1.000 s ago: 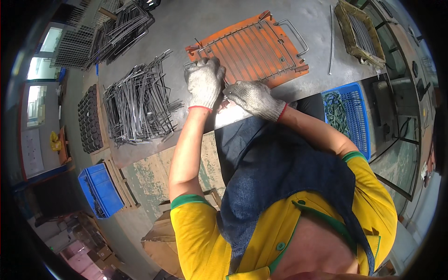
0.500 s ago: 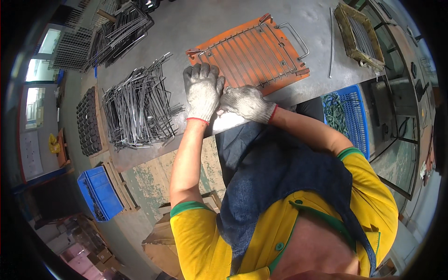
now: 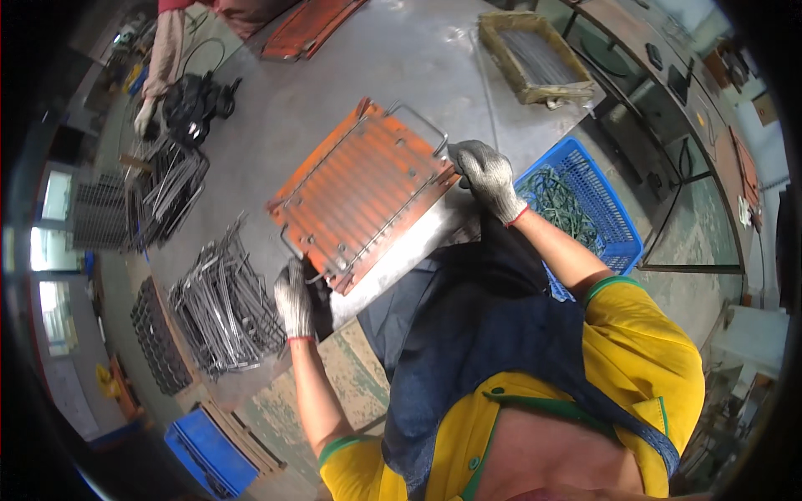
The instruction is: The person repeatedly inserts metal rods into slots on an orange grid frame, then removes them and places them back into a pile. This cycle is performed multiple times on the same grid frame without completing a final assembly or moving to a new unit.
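An orange plate [image 3: 355, 200] lies slanted on the metal table, bearing a grid of thin parallel wires that look blurred. A bent wire handle [image 3: 422, 123] sticks out at its far right end, and a second handle [image 3: 286, 240] shows at its left end. My left hand [image 3: 294, 302], in a white and grey glove, is closed at the plate's near left corner; its fingertips are partly hidden. At the right corner, my right hand [image 3: 486, 177] in a matching glove grips the plate's edge, fingers curled.
A heap of bent metal wires [image 3: 224, 305] lies left on the table [image 3: 409, 50]. A yellowish tray of rods [image 3: 535, 58] stands far right. A blue basket of green strands [image 3: 614, 225] is at right. Across the table, a co-worker's gloved hand [image 3: 146, 115] is near more wire pieces [image 3: 167, 192].
My hands have moved apart to the plate's left and right ends. The plate sits further left and lower in view. A left handle and a co-worker have come into view.
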`<action>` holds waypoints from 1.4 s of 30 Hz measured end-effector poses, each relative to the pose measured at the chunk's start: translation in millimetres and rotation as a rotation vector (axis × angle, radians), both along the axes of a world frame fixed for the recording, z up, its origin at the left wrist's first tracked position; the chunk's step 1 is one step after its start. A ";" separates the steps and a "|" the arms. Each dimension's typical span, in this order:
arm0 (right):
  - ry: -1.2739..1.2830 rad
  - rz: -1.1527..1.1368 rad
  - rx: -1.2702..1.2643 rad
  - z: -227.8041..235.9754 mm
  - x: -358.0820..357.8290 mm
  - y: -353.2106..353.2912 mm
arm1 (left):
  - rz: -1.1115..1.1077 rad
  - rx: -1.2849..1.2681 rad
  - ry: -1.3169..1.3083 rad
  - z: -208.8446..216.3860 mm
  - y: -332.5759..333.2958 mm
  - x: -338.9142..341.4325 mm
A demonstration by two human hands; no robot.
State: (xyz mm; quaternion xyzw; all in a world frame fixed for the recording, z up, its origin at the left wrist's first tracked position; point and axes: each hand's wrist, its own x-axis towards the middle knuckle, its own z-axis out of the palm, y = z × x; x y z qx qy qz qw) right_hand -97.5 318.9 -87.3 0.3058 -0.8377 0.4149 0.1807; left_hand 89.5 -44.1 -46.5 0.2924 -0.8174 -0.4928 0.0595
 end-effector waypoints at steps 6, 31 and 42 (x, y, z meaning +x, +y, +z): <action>-0.262 -0.218 0.109 2.4 3.1 3.2 | 0.169 1.043 0.041 -3.2 47.2 4.4; -0.267 -0.240 0.163 -1.8 -10.0 -6.2 | -0.422 -0.906 0.446 21.0 128.6 -197.2; -0.088 -0.142 0.341 -18.7 -39.4 -24.4 | -0.131 -0.993 0.206 -3.2 43.4 -100.4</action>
